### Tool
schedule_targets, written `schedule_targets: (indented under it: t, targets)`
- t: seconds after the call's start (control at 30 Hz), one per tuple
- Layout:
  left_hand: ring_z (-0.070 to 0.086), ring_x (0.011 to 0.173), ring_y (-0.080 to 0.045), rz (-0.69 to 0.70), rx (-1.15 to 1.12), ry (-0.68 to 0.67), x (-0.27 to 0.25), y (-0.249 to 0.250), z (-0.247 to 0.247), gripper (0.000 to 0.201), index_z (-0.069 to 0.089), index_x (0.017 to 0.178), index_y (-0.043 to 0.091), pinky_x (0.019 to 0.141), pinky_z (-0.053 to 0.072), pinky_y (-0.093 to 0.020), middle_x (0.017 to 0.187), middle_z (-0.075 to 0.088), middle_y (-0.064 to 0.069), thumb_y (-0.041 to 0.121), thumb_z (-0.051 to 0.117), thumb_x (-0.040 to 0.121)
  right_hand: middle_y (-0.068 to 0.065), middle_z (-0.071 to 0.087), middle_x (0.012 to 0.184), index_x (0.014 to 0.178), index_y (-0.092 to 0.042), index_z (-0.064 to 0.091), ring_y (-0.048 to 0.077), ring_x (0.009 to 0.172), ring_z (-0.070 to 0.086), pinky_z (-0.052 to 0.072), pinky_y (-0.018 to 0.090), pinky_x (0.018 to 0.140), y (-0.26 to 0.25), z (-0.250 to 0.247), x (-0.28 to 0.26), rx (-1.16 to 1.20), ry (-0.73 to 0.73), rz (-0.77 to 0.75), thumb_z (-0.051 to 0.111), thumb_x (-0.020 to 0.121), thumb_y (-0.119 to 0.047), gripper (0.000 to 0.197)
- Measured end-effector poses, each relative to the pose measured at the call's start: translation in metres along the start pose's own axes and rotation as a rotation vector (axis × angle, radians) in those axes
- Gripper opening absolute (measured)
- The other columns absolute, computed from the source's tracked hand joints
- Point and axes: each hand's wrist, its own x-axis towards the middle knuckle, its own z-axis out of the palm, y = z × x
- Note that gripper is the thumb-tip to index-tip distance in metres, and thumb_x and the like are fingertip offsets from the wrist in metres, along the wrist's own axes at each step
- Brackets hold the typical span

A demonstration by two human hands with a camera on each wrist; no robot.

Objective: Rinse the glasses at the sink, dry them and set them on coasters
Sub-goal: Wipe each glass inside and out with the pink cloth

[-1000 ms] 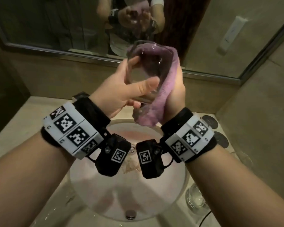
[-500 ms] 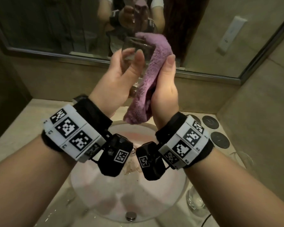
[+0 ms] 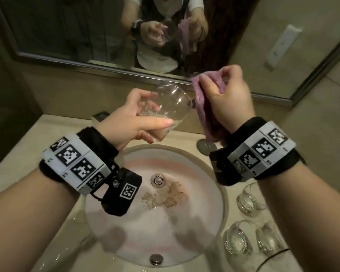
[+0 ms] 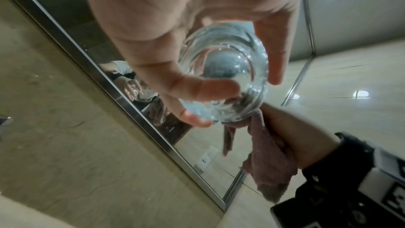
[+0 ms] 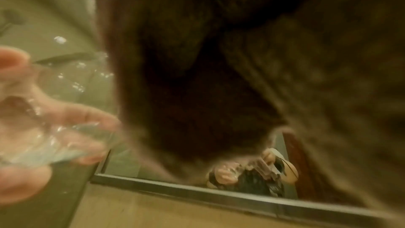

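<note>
My left hand grips a clear glass by its thick base, tilted with its mouth up and to the right, above the far rim of the sink. In the left wrist view the glass shows base-on between thumb and fingers. My right hand pinches a purple cloth just right of the glass, apart from it. The cloth fills most of the blurred right wrist view. A dark round coaster lies on the counter under the cloth.
Three more glasses stand on the counter right of the basin. Brown residue lies near the drain. A mirror runs along the back wall. A black cable crosses the front right counter.
The cloth has come out of and off the glass. My right hand moved right with it; my left hand lowered and tilted the glass. The view dropped toward the sink.
</note>
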Motion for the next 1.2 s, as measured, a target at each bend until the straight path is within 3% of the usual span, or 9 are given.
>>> schedule_targets:
  t: [0.13,0.23,0.33,0.6,0.83,0.93,1.03,1.13,1.2]
  targets:
    - [0.065,0.063,-0.018,-0.001,-0.025,0.019,-0.004,-0.006,-0.003,0.06,0.046,0.109,0.036,0.047,0.046,-0.021,0.111,0.054,-0.001,0.024,0.076,0.058,-0.018,0.048,0.078,0.094,-0.023,0.051,-0.006,0.065,0.046,0.034,-0.002,0.06,-0.016,-0.009,-0.002,-0.192,-0.27,-0.257,0.055,0.093,-0.037,0.015]
    - [0.065,0.062,-0.022,0.011,-0.08,0.006,-0.007,-0.005,-0.007,0.061,0.049,0.11,0.034,0.047,0.048,-0.024,0.109,0.057,-0.004,0.019,0.076,0.057,-0.011,0.059,0.091,0.097,-0.02,0.059,-0.007,0.076,0.056,0.041,0.001,0.074,-0.02,-0.013,-0.007,0.31,-0.688,-0.126,0.057,0.093,-0.018,0.006]
    - [0.064,0.06,-0.023,-0.001,-0.218,-0.011,-0.009,-0.001,-0.016,0.054,0.052,0.113,0.027,0.04,0.043,-0.02,0.104,0.057,-0.006,0.013,0.067,0.063,0.001,0.061,0.118,0.129,-0.016,0.042,0.007,0.1,0.063,0.05,0.02,0.084,-0.001,-0.02,0.004,0.755,-0.891,-0.015,0.08,0.07,-0.014,0.07]
    - [0.065,0.066,-0.03,0.019,-0.258,-0.128,-0.012,0.005,-0.023,0.072,0.052,0.126,0.021,0.037,0.04,-0.019,0.105,0.066,-0.011,0.026,0.069,0.056,-0.015,0.059,0.097,0.085,-0.042,0.07,-0.001,0.094,0.055,0.042,0.014,0.085,-0.007,-0.006,0.007,0.324,-0.439,-0.32,0.065,0.075,-0.019,0.026]
    - [0.065,0.065,-0.026,0.025,-0.22,-0.131,-0.014,0.003,-0.024,0.069,0.054,0.125,0.018,0.036,0.039,-0.018,0.101,0.066,-0.011,0.028,0.069,0.059,-0.006,0.061,0.075,0.079,-0.024,0.053,0.007,0.066,0.058,0.05,0.028,0.062,-0.016,0.011,-0.013,0.367,-0.179,-0.245,0.072,0.081,-0.016,0.021]
    - [0.063,0.063,-0.023,0.028,-0.214,-0.165,-0.014,0.002,-0.025,0.064,0.055,0.121,0.015,0.037,0.039,-0.017,0.088,0.068,-0.006,0.027,0.07,0.06,0.0,0.065,0.065,0.084,-0.022,0.067,0.021,0.061,0.061,0.052,0.035,0.055,-0.021,0.004,-0.017,0.251,-0.392,-0.192,0.045,0.093,-0.05,0.037]
    - [0.061,0.063,-0.021,0.012,-0.26,-0.248,-0.016,0.001,-0.025,0.054,0.062,0.109,0.015,0.036,0.037,-0.015,0.082,0.067,-0.007,0.03,0.074,0.059,-0.003,0.07,0.067,0.1,-0.021,0.071,0.008,0.059,0.065,0.049,0.016,0.05,-0.016,-0.006,-0.018,0.361,-0.749,-0.018,0.039,0.057,-0.091,0.089]
    - [0.059,0.064,-0.022,-0.01,-0.243,-0.288,-0.016,0.0,-0.023,0.062,0.064,0.112,0.011,0.037,0.037,-0.016,0.088,0.064,-0.014,0.036,0.078,0.057,-0.013,0.069,0.069,0.083,-0.03,0.075,-0.003,0.059,0.061,0.044,0.007,0.053,-0.012,-0.007,-0.02,0.438,-0.936,-0.084,0.052,0.063,-0.074,0.054]
    - [0.057,0.067,-0.027,-0.003,-0.185,-0.283,-0.014,-0.002,-0.02,0.078,0.057,0.122,0.007,0.044,0.038,-0.02,0.094,0.06,-0.024,0.04,0.079,0.055,0.001,0.065,0.068,0.076,-0.02,0.074,0.018,0.064,0.06,0.047,0.02,0.062,-0.015,-0.007,-0.022,0.348,-0.897,-0.036,0.052,0.059,-0.082,0.068]
